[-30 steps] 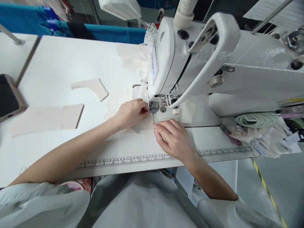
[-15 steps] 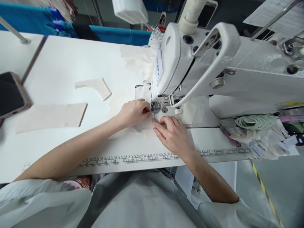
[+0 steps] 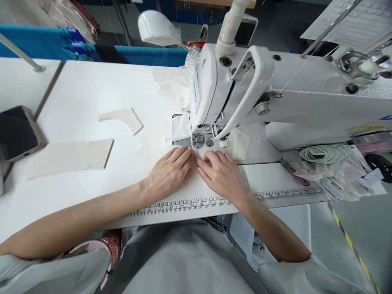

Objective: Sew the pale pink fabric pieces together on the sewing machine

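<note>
Just in front of the needle area of a white sewing machine (image 3: pixel 206 81), my two hands meet at the fingertips. My left hand (image 3: pixel 171 169) is closed, its fingers together and bent down onto pale fabric. My right hand (image 3: pixel 221 173) has thumb and index finger drawn together at the same pale fabric, which is mostly hidden under the hands. The presser foot (image 3: pixel 197 139) is just beyond the fingertips. Two cut pale pieces lie to the left, a curved one (image 3: pixel 122 117) and a long one (image 3: pixel 72 157).
A phone-like dark device (image 3: pixel 20 132) lies at the far left. A printed ruler (image 3: pixel 183 205) runs along the front edge. At the right are a green coiled strip (image 3: pixel 326 154), small snips (image 3: pixel 294 172) and fabric scraps (image 3: pixel 346 177). A white bin (image 3: pixel 294 224) stands below.
My left hand has moved back toward me from beside the presser foot and now lies flatter, touching my right fingertips. My right hand has barely moved. The view has shifted slightly.
</note>
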The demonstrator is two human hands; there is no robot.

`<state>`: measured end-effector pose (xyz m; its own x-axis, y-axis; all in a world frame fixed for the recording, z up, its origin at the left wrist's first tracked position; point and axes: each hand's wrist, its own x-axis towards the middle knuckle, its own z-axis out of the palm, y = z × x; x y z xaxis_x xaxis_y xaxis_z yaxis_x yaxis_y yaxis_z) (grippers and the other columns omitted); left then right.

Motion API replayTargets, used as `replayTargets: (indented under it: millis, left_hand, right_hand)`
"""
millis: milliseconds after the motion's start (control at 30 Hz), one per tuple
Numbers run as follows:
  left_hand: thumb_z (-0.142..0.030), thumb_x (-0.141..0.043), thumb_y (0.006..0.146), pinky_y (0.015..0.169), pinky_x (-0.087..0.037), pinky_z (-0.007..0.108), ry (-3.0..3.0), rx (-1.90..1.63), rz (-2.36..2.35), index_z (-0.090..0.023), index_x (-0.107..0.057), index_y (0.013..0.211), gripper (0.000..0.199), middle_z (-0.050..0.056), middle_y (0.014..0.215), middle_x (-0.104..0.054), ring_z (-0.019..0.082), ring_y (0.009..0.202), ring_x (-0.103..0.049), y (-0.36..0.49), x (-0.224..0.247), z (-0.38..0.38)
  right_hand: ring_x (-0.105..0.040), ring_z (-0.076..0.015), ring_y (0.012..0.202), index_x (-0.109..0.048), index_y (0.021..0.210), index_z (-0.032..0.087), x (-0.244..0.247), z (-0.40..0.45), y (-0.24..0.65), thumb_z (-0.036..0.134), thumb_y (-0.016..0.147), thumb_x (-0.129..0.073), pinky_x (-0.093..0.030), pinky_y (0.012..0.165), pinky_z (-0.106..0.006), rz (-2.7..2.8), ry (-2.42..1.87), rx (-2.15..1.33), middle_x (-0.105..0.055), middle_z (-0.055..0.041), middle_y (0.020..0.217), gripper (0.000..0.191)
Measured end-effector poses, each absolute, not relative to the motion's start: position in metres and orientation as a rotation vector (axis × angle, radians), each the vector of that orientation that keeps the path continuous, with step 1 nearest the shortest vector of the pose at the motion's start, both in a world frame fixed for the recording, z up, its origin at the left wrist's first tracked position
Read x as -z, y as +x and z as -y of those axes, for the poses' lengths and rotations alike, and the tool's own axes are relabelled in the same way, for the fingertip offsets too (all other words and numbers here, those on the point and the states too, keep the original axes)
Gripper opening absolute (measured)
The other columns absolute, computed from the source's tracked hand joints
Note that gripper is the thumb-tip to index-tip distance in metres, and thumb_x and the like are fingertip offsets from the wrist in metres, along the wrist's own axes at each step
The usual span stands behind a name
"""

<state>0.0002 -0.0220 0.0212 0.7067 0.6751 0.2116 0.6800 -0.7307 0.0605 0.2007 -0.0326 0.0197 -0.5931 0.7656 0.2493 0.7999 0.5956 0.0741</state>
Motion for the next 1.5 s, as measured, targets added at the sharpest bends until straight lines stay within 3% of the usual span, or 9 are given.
replayTargets:
  millis: [233, 867, 1500]
  left_hand:
    - [-0.025, -0.038, 0.099, 0.109, -0.047, 0.046, -2.902, 0.336, 1.198, -0.003, -0.058, 0.129, 0.042, 0.021, 0.139, -0.055, 0.032, 0.131, -0.05, 0.001, -0.008, 0.024]
    - [-0.023, -0.043, 0.095, 0.112, -0.045, 0.046, -2.912, 0.395, 1.159, 0.003, -0.06, 0.123, 0.042, 0.025, 0.138, -0.054, 0.034, 0.132, -0.048, -0.002, -0.006, 0.002]
    - [-0.023, -0.047, 0.094, 0.107, -0.05, 0.047, -2.877, 0.545, 1.054, 0.003, -0.063, 0.118, 0.038, 0.025, 0.133, -0.058, 0.034, 0.129, -0.053, -0.004, 0.0, -0.004]
  right_hand:
    - [-0.048, -0.0183, 0.082, -0.063, 0.121, 0.019, -0.02, 0.033, 0.2, 0.029, 0.099, -0.048, -0.03, 0.071, -0.035, 2.628, -1.317, 0.274, -0.06, -0.0051, 0.09, 0.028]
    - [-0.048, -0.0185, 0.079, -0.064, 0.125, 0.02, -0.016, 0.011, 0.196, 0.029, 0.1, -0.044, -0.026, 0.068, -0.035, 2.655, -1.311, 0.436, -0.062, -0.0059, 0.088, 0.033]
    - [-0.049, -0.0193, 0.081, -0.064, 0.123, 0.021, -0.016, 0.011, 0.195, 0.029, 0.101, -0.041, -0.025, 0.066, -0.035, 2.634, -1.368, 0.398, -0.063, -0.0063, 0.09, 0.033]
